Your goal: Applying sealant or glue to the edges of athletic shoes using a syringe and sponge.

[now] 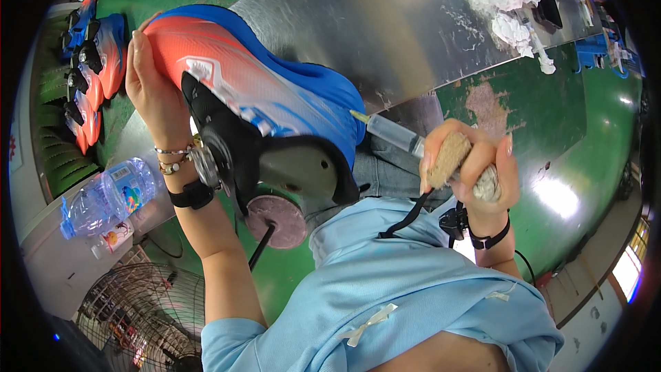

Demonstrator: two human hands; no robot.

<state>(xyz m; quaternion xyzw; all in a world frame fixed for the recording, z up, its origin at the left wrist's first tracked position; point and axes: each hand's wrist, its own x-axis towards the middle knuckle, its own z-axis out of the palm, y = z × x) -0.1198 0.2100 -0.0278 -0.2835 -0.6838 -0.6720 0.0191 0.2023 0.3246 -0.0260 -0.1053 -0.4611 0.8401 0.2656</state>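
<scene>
Holds running shoe (255,76) in left grip (153,86); right of shoe, holds syringe (396,133) and tan pad (451,160) in right grip (482,169); could scratch shoe by wavering.

This looks like a shoe workshop, with several orange-and-blue shoes (110,55) lined up left of the left hand (155,89) (near twins of the running shoe (268,79) it holds), a scuffed metal worktable (406,34) beyond the right hand (475,169), a caged fan (138,303) on the left hand's near side, and green floor (551,145) around both.
</scene>
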